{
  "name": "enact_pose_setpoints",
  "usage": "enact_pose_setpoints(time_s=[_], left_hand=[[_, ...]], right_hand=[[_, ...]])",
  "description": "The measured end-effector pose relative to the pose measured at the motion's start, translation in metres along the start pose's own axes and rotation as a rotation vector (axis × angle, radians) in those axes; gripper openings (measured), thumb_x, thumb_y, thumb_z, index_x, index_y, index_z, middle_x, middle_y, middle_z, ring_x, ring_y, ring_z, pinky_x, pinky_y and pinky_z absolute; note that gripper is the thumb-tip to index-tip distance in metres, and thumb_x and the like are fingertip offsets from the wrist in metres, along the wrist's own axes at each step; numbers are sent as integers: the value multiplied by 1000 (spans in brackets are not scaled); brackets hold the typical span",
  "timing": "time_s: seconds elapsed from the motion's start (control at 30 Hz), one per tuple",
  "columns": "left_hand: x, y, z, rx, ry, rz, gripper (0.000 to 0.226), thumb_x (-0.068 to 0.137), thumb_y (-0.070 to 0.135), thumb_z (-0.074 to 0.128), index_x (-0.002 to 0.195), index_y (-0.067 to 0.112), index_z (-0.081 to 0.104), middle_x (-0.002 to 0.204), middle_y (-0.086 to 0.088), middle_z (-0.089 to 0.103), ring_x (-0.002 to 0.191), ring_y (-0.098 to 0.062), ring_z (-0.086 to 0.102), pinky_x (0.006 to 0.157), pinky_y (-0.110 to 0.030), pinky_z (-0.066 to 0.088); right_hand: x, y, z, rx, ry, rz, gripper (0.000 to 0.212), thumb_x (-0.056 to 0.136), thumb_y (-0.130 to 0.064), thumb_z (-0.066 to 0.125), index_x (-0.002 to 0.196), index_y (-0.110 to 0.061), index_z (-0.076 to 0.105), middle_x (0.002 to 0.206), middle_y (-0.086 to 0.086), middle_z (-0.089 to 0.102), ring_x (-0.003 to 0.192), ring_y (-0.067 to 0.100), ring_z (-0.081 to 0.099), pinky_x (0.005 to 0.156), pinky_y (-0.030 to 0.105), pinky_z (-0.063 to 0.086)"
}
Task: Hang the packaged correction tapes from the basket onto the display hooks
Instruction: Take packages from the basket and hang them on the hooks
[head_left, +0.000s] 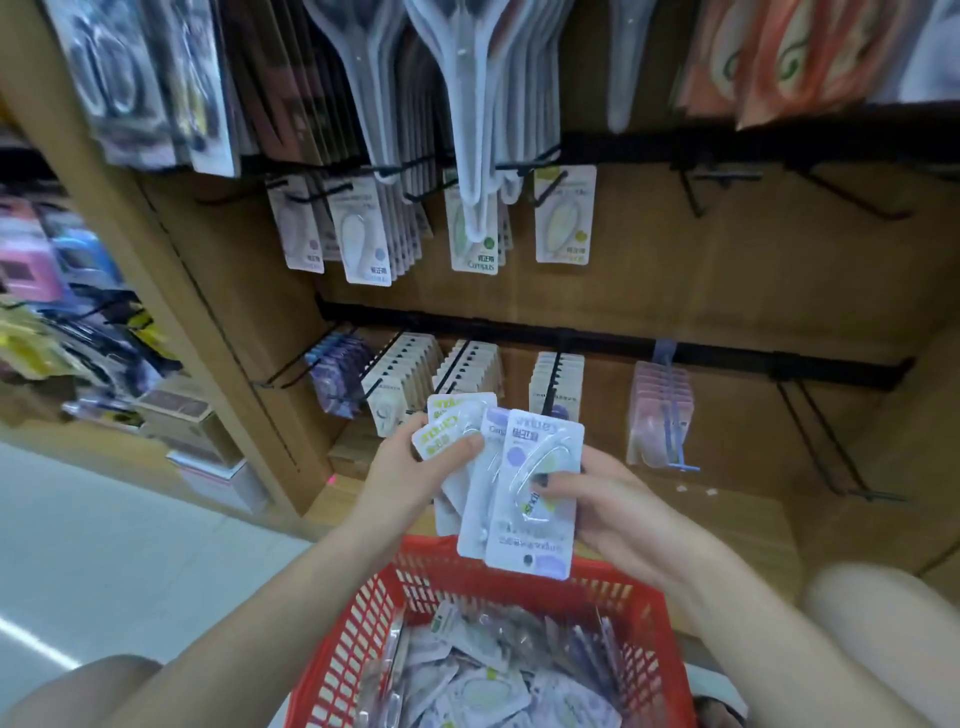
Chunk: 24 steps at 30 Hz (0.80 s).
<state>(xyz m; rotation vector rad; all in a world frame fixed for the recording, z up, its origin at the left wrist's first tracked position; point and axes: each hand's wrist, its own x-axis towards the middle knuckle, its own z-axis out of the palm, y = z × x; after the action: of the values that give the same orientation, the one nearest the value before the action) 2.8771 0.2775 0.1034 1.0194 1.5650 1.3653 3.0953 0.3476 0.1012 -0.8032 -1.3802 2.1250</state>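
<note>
I've got a fanned stack of correction tapes (498, 478) above the red basket (363, 613): left hand (415, 473) clamped on the green-labelled packs at 10 o'clock of the fan, right hand (597, 499) pinching the purple-dot front pack (535, 493), which is upside down. I should peel that one off, flip it so the hang hole is up, and match colour to the purple-dot row (363, 239) at 11 o'clock. Keep the left grip tight so the fan doesn't slide into the basket.

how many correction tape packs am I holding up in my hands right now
4 show, more may hide behind: two green-labelled packs under the left hand, two purple-labelled packs in front, pinched by the right hand.
</note>
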Motion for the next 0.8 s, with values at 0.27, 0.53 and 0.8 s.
enact_pose_setpoints(time_s=[0.27, 0.53, 0.8], left_hand=[[-5, -1, 3, -95, 78, 26, 30, 106, 39, 57, 129, 23, 68, 118, -2, 78, 108, -27, 75, 98, -65, 54], [1, 3, 6, -120, 29, 86, 29, 105, 38, 61, 129, 24, 68, 123, -3, 76, 116, -28, 72, 101, -64, 53], [11, 0, 5, -182, 56, 134, 27, 96, 24, 75, 123, 25, 71, 118, 2, 78, 110, -20, 75, 97, -49, 59]], right_hand=[[18, 0, 21, 73, 170, -33, 39, 96, 2, 65, 134, -8, 62, 126, 14, 74, 116, 33, 72, 105, 54, 54], [27, 6, 26, 97, 177, -89, 44, 94, 2, 64, 135, -11, 62, 126, 12, 74, 118, 33, 71, 105, 54, 53], [26, 6, 20, 76, 81, -126, 52, 88, -5, 70, 139, -13, 61, 132, 11, 72, 122, 32, 69, 97, 45, 59]])
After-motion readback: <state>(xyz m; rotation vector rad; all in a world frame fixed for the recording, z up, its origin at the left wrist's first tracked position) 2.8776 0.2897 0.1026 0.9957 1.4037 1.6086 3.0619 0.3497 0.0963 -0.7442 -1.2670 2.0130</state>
